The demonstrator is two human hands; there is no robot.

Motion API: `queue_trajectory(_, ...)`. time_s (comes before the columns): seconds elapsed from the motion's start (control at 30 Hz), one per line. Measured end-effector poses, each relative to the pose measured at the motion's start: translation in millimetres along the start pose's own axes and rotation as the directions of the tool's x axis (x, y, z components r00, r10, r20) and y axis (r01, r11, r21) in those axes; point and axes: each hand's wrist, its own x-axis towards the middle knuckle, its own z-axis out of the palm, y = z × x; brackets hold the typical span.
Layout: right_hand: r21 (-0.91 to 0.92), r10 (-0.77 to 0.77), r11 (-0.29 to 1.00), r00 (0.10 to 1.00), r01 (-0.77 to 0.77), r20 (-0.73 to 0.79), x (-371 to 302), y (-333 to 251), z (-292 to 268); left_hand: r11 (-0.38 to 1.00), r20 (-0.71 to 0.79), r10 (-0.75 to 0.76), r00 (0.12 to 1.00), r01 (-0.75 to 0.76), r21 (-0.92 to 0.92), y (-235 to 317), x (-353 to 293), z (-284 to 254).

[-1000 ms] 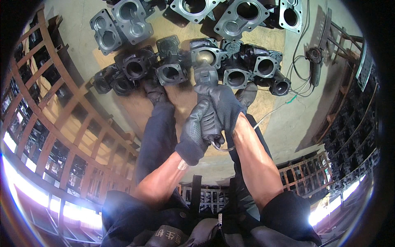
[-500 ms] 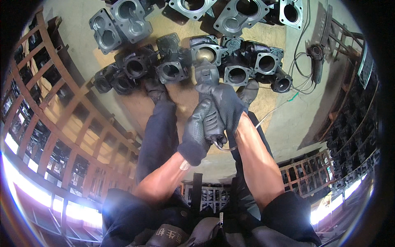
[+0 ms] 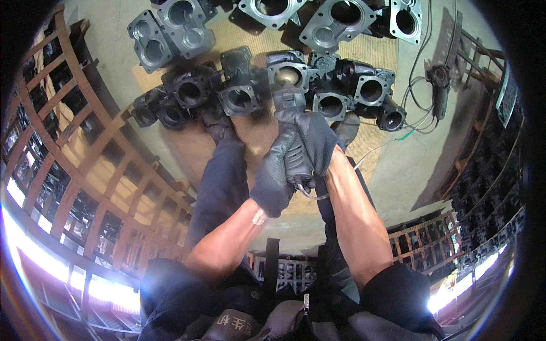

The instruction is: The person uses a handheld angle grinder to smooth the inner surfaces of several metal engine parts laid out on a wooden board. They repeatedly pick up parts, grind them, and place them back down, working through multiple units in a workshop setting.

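Both of my black-gloved hands are closed round a dark corded power grinder [image 3: 297,158]. My left hand [image 3: 273,177] wraps the rear of its body, while my right hand [image 3: 317,139] grips further forward, near the head. The grinder's front end points away from me, at the round opening of a black cast-metal housing [image 3: 288,59] with a bare machined flange. The tool's tip is hidden, so I cannot tell whether it touches the metal. A grey cord [image 3: 318,196] leaves the rear of the grinder and passes under my right forearm.
Several similar castings [image 3: 239,98] stand in a row on ribbed cardboard [image 3: 267,129], between and beside my shoes. Larger flanged castings [image 3: 335,28] lie beyond. Another corded power tool [image 3: 439,91] lies on the right floor. Rusty metal racks [image 3: 68,131] rise at both sides.
My hands and the grinder sit slightly nearer to me relative to the housing. The whole view has shifted a little. My grip stays the same.
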Motion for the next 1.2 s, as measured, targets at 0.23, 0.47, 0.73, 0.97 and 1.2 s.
queue_trajectory(0.23, -0.054, 0.006, 0.999, 1.000, -0.005, 0.013, -21, 3, 1, 1.000, -0.105, 0.029, 0.994, -0.028, 0.003, -12, -25, 7)
queue_trajectory(0.47, -0.040, -0.005, 0.999, 1.000, 0.005, 0.014, -7, -7, 4, 1.000, 0.017, 0.012, 1.000, -0.012, 0.026, 0, -5, 2)
queue_trajectory(0.73, 0.023, 0.044, 0.999, 0.999, -0.045, 0.015, -19, 12, 0, 1.000, -0.077, 0.009, 0.997, -0.009, -0.003, -16, -27, -2)
queue_trajectory(0.97, 0.090, 0.027, 0.996, 0.999, -0.029, 0.023, -8, -4, 0, 0.999, 0.005, -0.007, 1.000, 0.006, 0.034, 0, -13, 11)
queue_trajectory(1.2, 0.125, 0.069, 0.990, 0.998, -0.070, 0.013, -16, 0, 2, 1.000, -0.071, -0.017, 0.997, 0.018, 0.008, -9, -16, 4)
